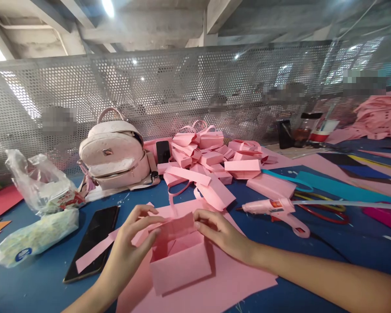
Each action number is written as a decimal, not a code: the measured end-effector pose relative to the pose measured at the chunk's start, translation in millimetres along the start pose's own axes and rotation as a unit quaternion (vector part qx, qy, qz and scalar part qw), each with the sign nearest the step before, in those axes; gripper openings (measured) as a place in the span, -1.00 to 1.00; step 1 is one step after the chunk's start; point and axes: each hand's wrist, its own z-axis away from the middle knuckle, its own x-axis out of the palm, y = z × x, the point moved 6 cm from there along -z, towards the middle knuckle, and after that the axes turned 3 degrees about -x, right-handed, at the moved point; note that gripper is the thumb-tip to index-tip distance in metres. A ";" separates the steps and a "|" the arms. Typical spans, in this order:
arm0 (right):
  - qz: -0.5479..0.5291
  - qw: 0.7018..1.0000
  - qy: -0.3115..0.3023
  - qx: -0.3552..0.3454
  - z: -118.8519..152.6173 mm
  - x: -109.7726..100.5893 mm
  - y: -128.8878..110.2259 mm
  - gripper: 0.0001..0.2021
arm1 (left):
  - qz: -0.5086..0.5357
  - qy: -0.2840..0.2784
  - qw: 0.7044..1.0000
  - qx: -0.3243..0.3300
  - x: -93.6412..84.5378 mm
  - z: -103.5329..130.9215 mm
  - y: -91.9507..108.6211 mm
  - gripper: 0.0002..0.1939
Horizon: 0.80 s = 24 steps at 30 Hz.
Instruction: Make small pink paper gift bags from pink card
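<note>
On your left, a phone (93,237) lies on the table (35,291) with a paper strip (96,254) crossing it, its upper end close to your left forearm; a careless sweep of that arm could crease or drag the strip. Your left hand (134,243) is partly spread at the box's left rim, thumb a little apart from the fingers, and I cannot tell whether it truly grips. If only one side is held, the paper box (182,271) may twist. It stands open-topped between your hands, over a pink sheet (236,284), and its thin walls could buckle if you press inward too hard. Behind it, the pile of pink paper pieces (211,152) sits near, so pushing the box away might crowd and dent them. Your right hand (218,234) pinches the far right upper edge; too tight a squeeze could crumple that corner. Further right, the glue gun (275,211) points its nozzle toward that hand. If it is hot, reaching across blindly could burn you, and tugging its cord (329,248) could swing it round.
</note>
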 end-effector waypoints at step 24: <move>0.008 0.996 0.017 0.087 43.0 -25.2 0.4 -0.60 | 0.114 -0.082 0.982 -0.122 11.4 -0.9 -16.2 -0.51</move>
